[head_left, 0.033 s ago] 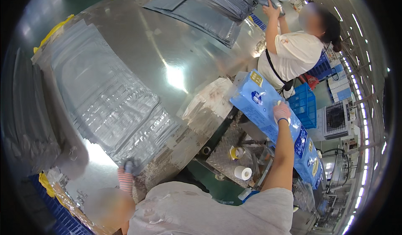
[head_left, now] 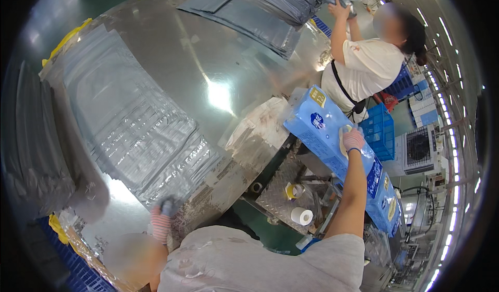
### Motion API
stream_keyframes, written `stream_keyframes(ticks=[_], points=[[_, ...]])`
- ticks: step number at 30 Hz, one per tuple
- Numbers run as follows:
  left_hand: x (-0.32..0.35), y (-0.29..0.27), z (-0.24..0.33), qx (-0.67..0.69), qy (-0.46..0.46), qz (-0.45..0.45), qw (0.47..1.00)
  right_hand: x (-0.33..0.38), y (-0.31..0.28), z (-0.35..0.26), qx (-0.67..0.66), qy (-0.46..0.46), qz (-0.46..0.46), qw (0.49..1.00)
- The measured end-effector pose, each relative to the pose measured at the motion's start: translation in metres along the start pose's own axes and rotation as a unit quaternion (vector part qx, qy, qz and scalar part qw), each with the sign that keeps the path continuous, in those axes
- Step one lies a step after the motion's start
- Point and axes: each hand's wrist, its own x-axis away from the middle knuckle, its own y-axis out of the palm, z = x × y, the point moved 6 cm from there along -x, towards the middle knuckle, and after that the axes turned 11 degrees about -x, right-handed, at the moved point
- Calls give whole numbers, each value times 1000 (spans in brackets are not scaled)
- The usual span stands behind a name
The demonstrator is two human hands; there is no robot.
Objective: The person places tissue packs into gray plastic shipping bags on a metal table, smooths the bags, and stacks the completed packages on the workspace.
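Note:
My right hand (head_left: 353, 139), in a pink-and-white striped glove, is closed on the upper face of a long blue plastic-wrapped tissue pack (head_left: 325, 131). The pack slants from the table's right edge down to the lower right. My left hand (head_left: 160, 220), in a similar striped glove with grey fingertips, is at the near end of a stack of flat grey plastic bags (head_left: 130, 110). Its fingers stretch out to the stack's near corner, somewhat blurred. Whether they have lifted a bag edge is too small to tell.
A co-worker (head_left: 358, 68) at the far right handles grey bags beside another bag pile (head_left: 260, 21). More grey bags (head_left: 36, 146) hang at the left edge. A white roll (head_left: 301, 215) stands on a lower metal bench, and a blue crate (head_left: 378, 131) is behind the pack.
My left hand has shifted slightly at the stack's corner. My right hand and the blue pack have moved only a little. The co-worker's body and hands have moved slightly to the right.

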Motion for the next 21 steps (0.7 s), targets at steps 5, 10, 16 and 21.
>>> stream_keyframes(ticks=[5,10,16,21], points=[[-5,116,76,-167,19,-206,964,-83,65,35,5,-15,43,999],[-29,212,104,-236,79,-325,912,-95,75,-44,-84,-127,48,987],[-40,273,127,-268,82,-372,885,-57,42,-133,-52,-310,35,949],[-34,267,97,-164,15,-353,921,-109,81,-160,-270,-331,-209,880]])
